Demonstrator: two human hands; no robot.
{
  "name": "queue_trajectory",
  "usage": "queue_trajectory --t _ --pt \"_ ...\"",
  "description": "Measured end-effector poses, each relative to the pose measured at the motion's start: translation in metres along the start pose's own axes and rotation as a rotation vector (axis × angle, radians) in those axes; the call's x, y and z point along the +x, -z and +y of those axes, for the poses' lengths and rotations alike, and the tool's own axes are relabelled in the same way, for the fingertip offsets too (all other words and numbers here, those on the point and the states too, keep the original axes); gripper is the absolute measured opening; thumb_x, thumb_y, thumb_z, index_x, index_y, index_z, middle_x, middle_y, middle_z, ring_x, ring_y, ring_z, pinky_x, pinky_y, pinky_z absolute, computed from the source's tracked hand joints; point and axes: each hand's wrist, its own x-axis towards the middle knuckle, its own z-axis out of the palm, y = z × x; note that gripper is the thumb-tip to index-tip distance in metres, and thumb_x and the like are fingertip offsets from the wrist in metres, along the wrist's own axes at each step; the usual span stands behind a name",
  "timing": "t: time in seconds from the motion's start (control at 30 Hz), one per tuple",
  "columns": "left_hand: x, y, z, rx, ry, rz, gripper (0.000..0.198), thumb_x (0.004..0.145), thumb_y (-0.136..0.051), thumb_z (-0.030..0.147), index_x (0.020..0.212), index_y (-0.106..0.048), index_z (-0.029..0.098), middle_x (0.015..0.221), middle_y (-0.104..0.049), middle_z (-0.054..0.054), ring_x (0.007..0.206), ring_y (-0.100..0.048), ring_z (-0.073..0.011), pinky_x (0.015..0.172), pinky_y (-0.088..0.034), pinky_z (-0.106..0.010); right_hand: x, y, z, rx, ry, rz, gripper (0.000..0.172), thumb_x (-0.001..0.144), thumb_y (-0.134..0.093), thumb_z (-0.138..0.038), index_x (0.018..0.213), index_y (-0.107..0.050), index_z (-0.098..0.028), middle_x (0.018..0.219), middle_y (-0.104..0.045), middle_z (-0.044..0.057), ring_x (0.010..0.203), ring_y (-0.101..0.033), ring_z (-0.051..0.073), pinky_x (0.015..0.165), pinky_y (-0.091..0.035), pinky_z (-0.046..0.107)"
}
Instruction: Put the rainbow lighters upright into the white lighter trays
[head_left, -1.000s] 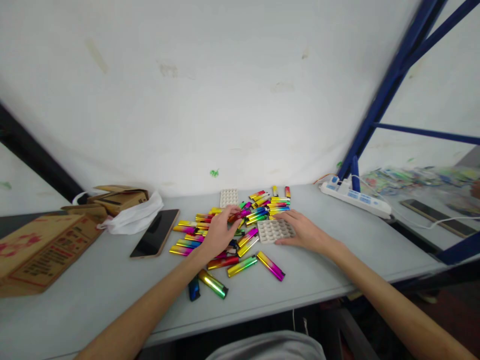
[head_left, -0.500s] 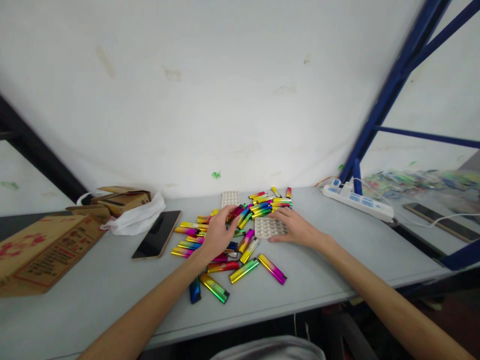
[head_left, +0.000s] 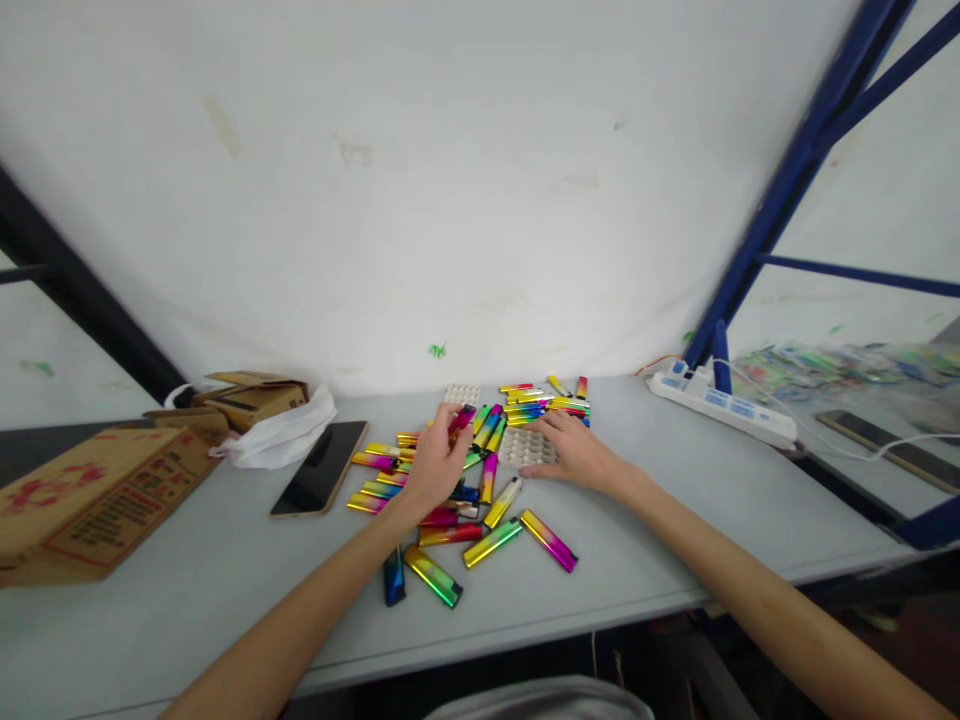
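Observation:
Several shiny rainbow-coloured lighters (head_left: 491, 535) lie scattered on the grey table (head_left: 675, 540). My left hand (head_left: 435, 462) is over the pile, fingers pinched on a red-pink lighter (head_left: 460, 420) lifted slightly off the heap. My right hand (head_left: 574, 450) lies flat, fingers stretched, on a beige dimpled tray (head_left: 523, 446) in the middle of the pile. A second beige tray (head_left: 461, 393) lies behind, near the wall.
A black phone (head_left: 321, 467) lies left of the pile, beside a white plastic bag (head_left: 281, 432) and cardboard boxes (head_left: 97, 495). A white power strip (head_left: 724, 407) sits at the right by a blue frame (head_left: 787, 180). Another phone (head_left: 885, 447) lies beyond.
My left hand has drawn a red-pink lighter up out of the pile. My right hand has slid the dimpled tray a little to the left and towards the wall.

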Motion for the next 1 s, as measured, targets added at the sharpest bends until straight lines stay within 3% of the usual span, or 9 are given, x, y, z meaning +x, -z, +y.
queue_trajectory --t 0.13,0.27,0.33,0.5,0.7,1.0 --pt "0.002 0.002 0.001 -0.181 0.133 -0.045 0.026 0.095 -0.056 0.046 0.095 -0.063 0.021 0.078 -0.063 0.0 0.074 -0.061 -0.0187 0.066 -0.047 -0.028 0.006 0.007 0.0 0.024 0.057 -0.043 0.068 0.083 -0.075 -0.063 0.133 -0.064 -0.018 0.123 -0.067 0.016 0.115 -0.062 0.034 0.101 -0.052 0.05" --pt "0.006 -0.001 0.001 -0.465 0.291 -0.102 0.041 0.091 -0.056 0.059 0.085 -0.061 0.019 0.069 -0.052 0.003 0.057 -0.045 -0.0117 0.05 -0.033 -0.022 0.018 0.02 0.015 0.167 0.052 0.015 0.049 0.1 -0.055 -0.059 0.128 -0.066 -0.021 0.124 -0.068 0.013 0.114 -0.064 0.028 0.1 -0.051 0.044" --pt "0.008 -0.001 0.002 -0.574 0.355 -0.118 0.046 0.088 -0.057 0.064 0.08 -0.058 0.018 0.067 -0.051 0.003 0.054 -0.041 -0.0106 0.047 -0.03 -0.022 0.027 0.022 0.027 0.213 0.004 0.101 0.046 0.108 -0.039 -0.053 0.122 -0.067 -0.02 0.117 -0.071 0.011 0.108 -0.065 0.025 0.097 -0.051 0.04" --pt "0.01 0.002 0.011 -0.83 0.472 -0.24 0.047 0.088 -0.051 0.063 0.068 -0.049 0.02 0.055 -0.037 0.005 0.048 -0.031 -0.0098 0.046 -0.027 -0.021 0.033 0.008 0.057 0.154 -0.181 0.316 0.063 0.108 -0.021 -0.058 0.104 -0.069 -0.018 0.102 -0.073 0.012 0.096 -0.066 0.025 0.092 -0.049 0.037" --pt "0.004 0.008 0.021 -0.997 0.563 -0.376 0.041 0.091 -0.047 0.054 0.067 -0.043 0.02 0.056 -0.028 0.007 0.046 -0.023 -0.0082 0.044 -0.021 -0.018 0.017 -0.003 0.064 0.201 -0.244 0.274 0.074 0.104 -0.017 -0.069 0.093 -0.07 -0.019 0.089 -0.074 0.011 0.086 -0.068 0.026 0.084 -0.05 0.038" --pt "0.003 0.013 0.023 -1.012 0.598 -0.381 0.037 0.094 -0.037 0.045 0.067 -0.044 0.02 0.057 -0.027 0.007 0.045 -0.023 -0.009 0.042 -0.023 -0.017 0.015 -0.002 0.058 0.238 -0.243 0.29 0.072 0.104 -0.021 -0.068 0.091 -0.071 -0.019 0.087 -0.075 0.011 0.082 -0.068 0.025 0.08 -0.05 0.037"
